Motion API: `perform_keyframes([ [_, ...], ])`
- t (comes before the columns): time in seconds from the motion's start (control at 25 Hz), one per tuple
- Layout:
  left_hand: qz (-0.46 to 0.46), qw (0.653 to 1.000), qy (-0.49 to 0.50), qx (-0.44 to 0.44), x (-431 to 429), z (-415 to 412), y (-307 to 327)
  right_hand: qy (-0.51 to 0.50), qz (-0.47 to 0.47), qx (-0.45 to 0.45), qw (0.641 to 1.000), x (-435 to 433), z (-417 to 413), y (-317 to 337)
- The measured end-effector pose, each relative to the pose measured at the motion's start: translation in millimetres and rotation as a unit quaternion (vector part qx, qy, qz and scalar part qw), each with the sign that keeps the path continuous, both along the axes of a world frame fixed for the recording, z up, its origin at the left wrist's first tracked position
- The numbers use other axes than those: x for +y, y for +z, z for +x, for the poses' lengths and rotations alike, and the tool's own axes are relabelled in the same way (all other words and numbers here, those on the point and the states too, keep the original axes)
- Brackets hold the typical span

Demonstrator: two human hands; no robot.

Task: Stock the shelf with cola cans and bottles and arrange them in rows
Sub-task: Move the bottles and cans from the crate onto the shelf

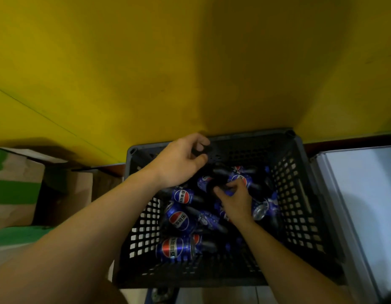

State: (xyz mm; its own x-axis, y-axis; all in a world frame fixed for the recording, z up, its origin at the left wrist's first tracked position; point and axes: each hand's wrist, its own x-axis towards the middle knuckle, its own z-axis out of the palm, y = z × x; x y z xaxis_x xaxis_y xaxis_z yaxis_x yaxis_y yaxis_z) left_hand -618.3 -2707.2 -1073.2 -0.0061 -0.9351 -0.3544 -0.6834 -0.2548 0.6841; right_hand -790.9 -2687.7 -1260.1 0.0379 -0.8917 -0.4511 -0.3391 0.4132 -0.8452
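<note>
A black plastic crate point(300, 194) stands below me, holding several blue cola cans point(179, 249) and dark cola bottles point(221, 172) that lie jumbled on their sides. My right hand point(234, 200) reaches down into the middle of the pile, its thumb and fingers curled round a blue-labelled cola bottle point(204, 181). My left hand point(179, 163) hovers over the crate's far left corner with its fingers curled. Something dark shows between its fingertips and thumb, and I cannot tell whether it is a held thing or the crate wall behind.
A yellow wall point(190, 62) rises right behind the crate. Brown and green cardboard boxes point(17, 185) sit to the left. A pale metal-framed panel point(361, 194) stands close against the crate's right side.
</note>
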Motion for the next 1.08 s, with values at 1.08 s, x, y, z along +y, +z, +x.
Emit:
perform_keyframes([
  [1.08,0.010,0.999,0.042,-0.016,22,80,46,-0.241,0.480,-0.255,0.804,27,92,-50],
])
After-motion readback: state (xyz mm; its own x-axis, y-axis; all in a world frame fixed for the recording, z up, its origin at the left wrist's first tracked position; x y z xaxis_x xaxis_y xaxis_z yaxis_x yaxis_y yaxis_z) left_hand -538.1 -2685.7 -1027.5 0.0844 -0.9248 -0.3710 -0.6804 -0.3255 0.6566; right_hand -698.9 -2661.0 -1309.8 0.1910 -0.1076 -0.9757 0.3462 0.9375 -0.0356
